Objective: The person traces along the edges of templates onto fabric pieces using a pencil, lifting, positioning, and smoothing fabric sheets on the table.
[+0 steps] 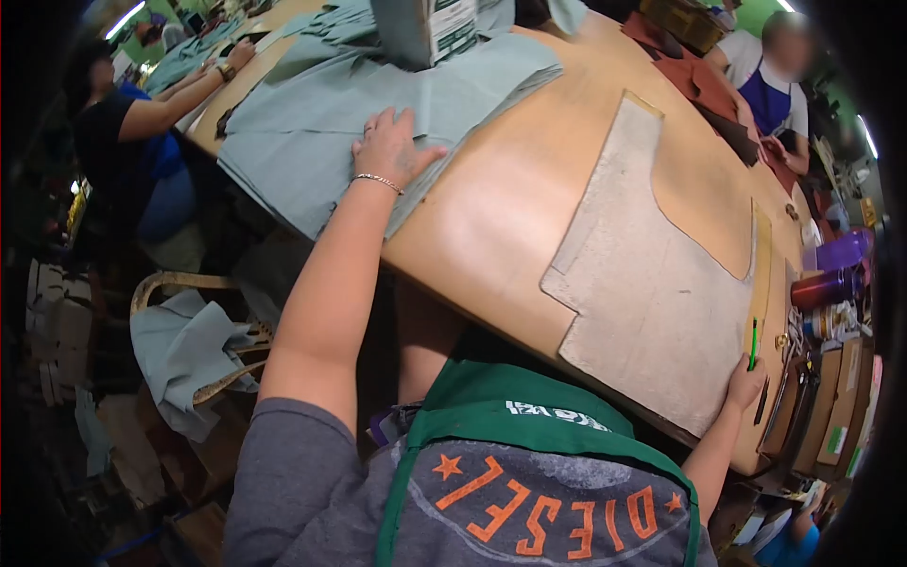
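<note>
My left hand (389, 151) rests flat with its fingers spread on a stack of pale blue-grey sheets (321, 123), which look like leather or cloth. Their edges lie layered near my side of the table. In my right hand (746, 383), at the table's right end, is a thin green pen (754, 345), pointing up and away from me. Close to that hand lies a large light-grey flat pattern piece (633, 274), with a straight arm at the far end and a curved cut-out. A yellowish ruler-like strip (760, 255) runs beside it.
A box-like weight (425, 33) stands on the blue-grey stack. The wooden table (482, 203) reaches far back, with reddish-brown pieces (675, 71) at the far right. Co-workers stand left and far right. A chair (179, 279) draped with blue-grey material is lower left; bottles (827, 288) stand right.
</note>
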`<state>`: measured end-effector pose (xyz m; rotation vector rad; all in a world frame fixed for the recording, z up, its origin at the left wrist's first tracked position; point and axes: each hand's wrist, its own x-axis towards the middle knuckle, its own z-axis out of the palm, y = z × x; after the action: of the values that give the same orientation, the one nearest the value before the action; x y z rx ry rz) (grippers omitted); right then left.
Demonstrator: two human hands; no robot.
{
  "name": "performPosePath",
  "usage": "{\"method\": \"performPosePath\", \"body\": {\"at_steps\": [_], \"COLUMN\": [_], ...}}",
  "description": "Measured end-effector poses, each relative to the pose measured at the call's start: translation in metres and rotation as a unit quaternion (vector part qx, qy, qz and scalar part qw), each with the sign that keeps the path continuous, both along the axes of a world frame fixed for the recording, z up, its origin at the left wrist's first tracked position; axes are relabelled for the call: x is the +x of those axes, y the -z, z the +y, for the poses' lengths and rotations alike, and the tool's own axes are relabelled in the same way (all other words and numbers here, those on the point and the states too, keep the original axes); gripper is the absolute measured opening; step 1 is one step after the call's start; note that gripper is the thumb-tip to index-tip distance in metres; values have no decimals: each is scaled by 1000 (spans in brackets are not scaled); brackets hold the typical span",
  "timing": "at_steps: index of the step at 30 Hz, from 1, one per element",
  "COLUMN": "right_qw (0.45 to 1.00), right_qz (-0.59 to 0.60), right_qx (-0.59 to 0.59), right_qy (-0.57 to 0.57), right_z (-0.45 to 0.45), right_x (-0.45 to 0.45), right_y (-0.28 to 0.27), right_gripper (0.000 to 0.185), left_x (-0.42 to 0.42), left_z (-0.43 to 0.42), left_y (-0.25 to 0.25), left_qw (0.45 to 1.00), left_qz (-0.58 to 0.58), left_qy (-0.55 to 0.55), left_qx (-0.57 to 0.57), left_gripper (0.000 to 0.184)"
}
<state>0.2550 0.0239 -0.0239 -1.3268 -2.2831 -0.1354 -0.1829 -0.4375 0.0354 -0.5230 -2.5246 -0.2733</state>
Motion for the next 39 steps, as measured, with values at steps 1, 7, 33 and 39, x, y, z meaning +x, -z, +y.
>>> {"method": "performPosePath", "body": {"at_steps": [1, 7, 33, 39], "right_qw": [1000, 998, 947, 962], "right_qz": [18, 56, 177, 71], "right_qx": [7, -24, -251, -191], "right_qy": [-5, -15, -99, -181], "right_z": [-5, -8, -84, -142], "right_x": [-2, -2, -36, -94], "right_y": [-1, -1, -37, -47], "right_gripper": [28, 27, 33, 39], "left_x": [-6, -31, 58, 19], "left_z": [7, 16, 175, 70], "left_y": [2, -15, -64, -2], "left_qw": [999, 998, 713, 956], "left_qz": [-40, -14, -202, -222], "left_qy": [-15, 5, 479, 162], "left_qx": [-1, 54, 470, 106], "left_gripper": [37, 15, 20, 36]}}
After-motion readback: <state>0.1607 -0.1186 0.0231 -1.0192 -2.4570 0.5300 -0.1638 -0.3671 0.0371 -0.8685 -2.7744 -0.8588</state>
